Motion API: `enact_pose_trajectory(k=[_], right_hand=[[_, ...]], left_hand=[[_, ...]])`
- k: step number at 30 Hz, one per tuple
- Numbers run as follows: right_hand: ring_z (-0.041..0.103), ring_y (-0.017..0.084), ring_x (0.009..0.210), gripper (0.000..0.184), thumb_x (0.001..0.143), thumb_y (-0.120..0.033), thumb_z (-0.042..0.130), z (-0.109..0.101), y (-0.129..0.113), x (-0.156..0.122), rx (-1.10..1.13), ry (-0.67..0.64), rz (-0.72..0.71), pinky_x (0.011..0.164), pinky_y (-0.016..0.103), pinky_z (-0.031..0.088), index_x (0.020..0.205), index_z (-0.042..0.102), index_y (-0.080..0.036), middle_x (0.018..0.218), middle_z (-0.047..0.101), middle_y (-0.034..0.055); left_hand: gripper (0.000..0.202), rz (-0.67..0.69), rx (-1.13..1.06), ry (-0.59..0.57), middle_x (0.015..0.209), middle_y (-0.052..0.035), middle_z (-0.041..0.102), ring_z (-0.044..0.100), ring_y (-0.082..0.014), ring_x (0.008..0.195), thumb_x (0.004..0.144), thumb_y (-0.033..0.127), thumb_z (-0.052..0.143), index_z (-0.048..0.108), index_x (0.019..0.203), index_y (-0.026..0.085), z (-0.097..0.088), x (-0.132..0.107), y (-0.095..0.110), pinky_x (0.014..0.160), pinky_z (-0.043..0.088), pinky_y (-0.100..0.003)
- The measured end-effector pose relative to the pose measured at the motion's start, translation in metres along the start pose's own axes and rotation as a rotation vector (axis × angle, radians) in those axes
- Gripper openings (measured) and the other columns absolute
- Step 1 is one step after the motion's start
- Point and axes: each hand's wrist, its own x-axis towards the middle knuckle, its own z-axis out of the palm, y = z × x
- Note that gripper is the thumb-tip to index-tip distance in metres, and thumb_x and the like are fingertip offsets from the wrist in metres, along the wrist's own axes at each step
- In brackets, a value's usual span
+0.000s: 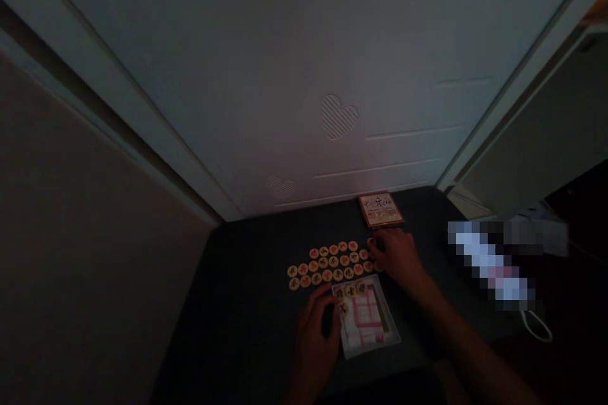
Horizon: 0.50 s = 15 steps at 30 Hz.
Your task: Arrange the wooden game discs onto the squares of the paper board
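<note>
Several round wooden game pieces with red and black marks lie in rows on a dark table. In front of them lies a white open box with pink grid lines, holding a few pieces. My left hand rests at the box's left edge, fingers curled by a piece at the box's corner. My right hand reaches to the right end of the rows, its fingers closed over a piece there. The light is dim and details are hard to make out.
A brown box lid with a picture lies at the table's far edge, against a white panel with heart shapes. A pixelated object and a white cord lie to the right.
</note>
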Motion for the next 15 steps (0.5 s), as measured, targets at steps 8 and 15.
enact_pose_trajectory(k=[8, 15], right_hand=[[0.066, 0.024, 0.094, 0.014, 0.091, -0.035, 0.065, 0.0037, -0.0010, 0.0046, -0.021, -0.026, 0.021, 0.076, 0.032, 0.033, 0.095, 0.072, -0.023, 0.095, 0.077, 0.0047], [0.067, 0.024, 0.092, 0.013, 0.091, -0.033, 0.064, 0.0049, -0.0041, 0.0055, -0.015, -0.006, 0.040, 0.076, 0.032, 0.034, 0.092, 0.071, -0.022, 0.092, 0.077, 0.0061]], left_hand=[[0.018, 0.010, -0.007, 0.008, 0.129, -0.0075, 0.066, 0.065, -0.0253, 0.119, 0.097, 0.027, 0.054, 0.068, 0.109, 0.026, -0.0014, -0.0010, 0.0005, 0.100, 0.056, -0.047], [0.018, 0.014, -0.007, 0.016, 0.130, -0.0070, 0.066, 0.064, -0.0252, 0.120, 0.097, 0.026, 0.055, 0.068, 0.109, 0.026, -0.0003, -0.0005, -0.0006, 0.101, 0.055, -0.046]])
